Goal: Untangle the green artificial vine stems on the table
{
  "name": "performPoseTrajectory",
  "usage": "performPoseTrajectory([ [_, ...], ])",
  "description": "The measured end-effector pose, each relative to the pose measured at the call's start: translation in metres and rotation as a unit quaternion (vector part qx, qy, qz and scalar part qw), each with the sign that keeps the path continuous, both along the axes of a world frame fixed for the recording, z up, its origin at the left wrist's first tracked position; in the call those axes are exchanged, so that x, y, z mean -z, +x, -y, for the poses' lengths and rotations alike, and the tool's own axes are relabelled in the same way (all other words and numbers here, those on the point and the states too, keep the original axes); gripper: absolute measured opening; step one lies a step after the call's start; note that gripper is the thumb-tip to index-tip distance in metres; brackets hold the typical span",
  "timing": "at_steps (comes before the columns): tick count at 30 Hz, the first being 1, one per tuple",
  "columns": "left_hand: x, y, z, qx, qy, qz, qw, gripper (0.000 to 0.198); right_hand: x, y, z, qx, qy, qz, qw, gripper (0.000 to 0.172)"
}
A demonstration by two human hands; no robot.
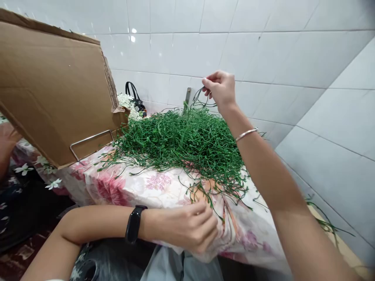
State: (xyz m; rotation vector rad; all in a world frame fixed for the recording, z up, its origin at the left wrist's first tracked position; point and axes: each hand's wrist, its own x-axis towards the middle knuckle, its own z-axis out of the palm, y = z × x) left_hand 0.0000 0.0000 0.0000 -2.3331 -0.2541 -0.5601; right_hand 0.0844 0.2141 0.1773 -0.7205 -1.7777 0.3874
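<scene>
My right hand is raised above the far side of a large tangled heap of thin green artificial stems. Its fingers are pinched on a few green stems, which loop down toward the heap. Near the front edge of the table, my left hand has its fingers curled in. Whatever those fingers may hold is hidden. Loose stem ends lie on the cloth just beyond the left hand.
The heap rests on a flower-printed tablecloth. A cardboard sheet leans on a metal wire stand at left. White artificial flowers and a black-handled bag are behind it. Another person's hand shows at far left. Tiled walls close off the back and right.
</scene>
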Motion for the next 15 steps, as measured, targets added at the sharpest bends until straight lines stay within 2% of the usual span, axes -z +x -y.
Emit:
performPoseTrajectory([
  [2, -0.005, -0.003, -0.005, -0.052, 0.025, 0.067, 0.996, 0.015, 0.005, 0.01, 0.014, -0.03, 0.008, -0.034, 0.999, 0.013],
  [4, -0.014, -0.006, -0.014, -0.085, 0.048, 0.174, 0.98, 0.016, 0.009, 0.022, 0.028, -0.068, 0.023, -0.05, 0.996, 0.012],
  [7, -0.037, -0.011, -0.032, -0.113, 0.034, 0.32, 0.94, 0.022, 0.014, 0.041, 0.046, -0.107, 0.055, -0.074, 0.99, 0.012],
  [10, -0.067, -0.018, -0.053, -0.121, 0.027, 0.463, 0.877, 0.027, 0.02, 0.058, 0.058, -0.111, 0.048, -0.072, 0.99, 0.013],
  [12, -0.086, -0.022, -0.068, -0.125, -0.018, 0.484, 0.866, 0.046, 0.026, 0.065, 0.064, -0.117, 0.03, -0.058, 0.991, 0.014],
  [14, -0.101, -0.025, -0.083, -0.117, -0.092, 0.449, 0.881, 0.063, 0.032, 0.071, 0.068, -0.128, 0.007, -0.039, 0.991, 0.015],
  [15, -0.107, -0.026, -0.091, -0.109, -0.144, 0.411, 0.894, 0.065, 0.034, 0.074, 0.071, -0.131, -0.004, -0.033, 0.991, 0.015],
])
